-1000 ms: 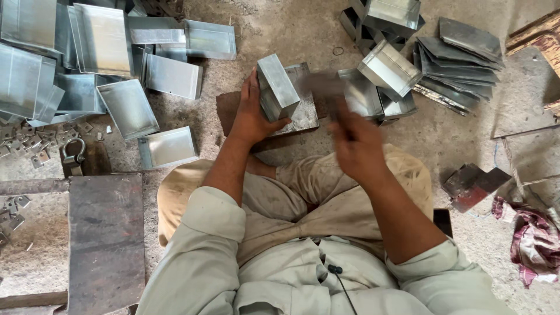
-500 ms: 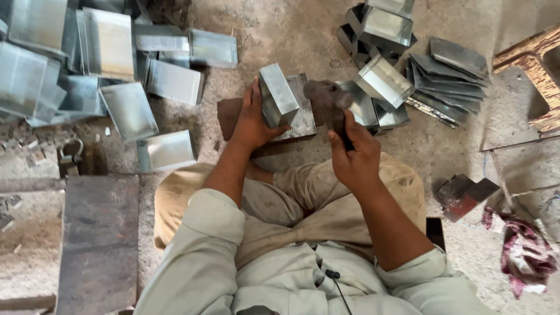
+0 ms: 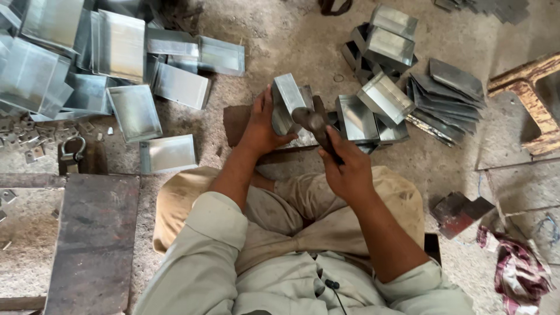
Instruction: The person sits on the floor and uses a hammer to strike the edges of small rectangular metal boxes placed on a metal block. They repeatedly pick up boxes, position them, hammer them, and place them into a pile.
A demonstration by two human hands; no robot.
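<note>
1. the left hand (image 3: 261, 125) is gripping a folded sheet-metal box (image 3: 287, 100), fingers wrapped around its left side, and is holding it up on edge on a dark iron block (image 3: 238, 121) lying on the ground in front of the person's crossed legs.
2. the right hand (image 3: 348, 171) is clenching tight around the handle of a hammer (image 3: 315, 123). the dark head is sitting right against the box's lower right edge, looks like it's touching but i can't tell for sure.
3. just to the right of the box, a few more shiny metal trays (image 3: 357, 119) are lying stacked and leaning on each other, one tilted up on top.
4. further right of the box, a fan of flat grey metal sheets (image 3: 446, 99) is piling up on the ground, with another small stack of boxes (image 3: 388, 38) sitting above and right of it.
5. way off to the left of the box, a big heap of finished trays (image 3: 87, 64) is spreading out, open sides up mostly.
6. lower left of the box, a heavy rusty steel plate (image 3: 93, 233) is lying flat by the person's knee.
7. far right and below the box, a red patterned rag (image 3: 519, 274) is lying crumpled on the dusty floor.
</note>
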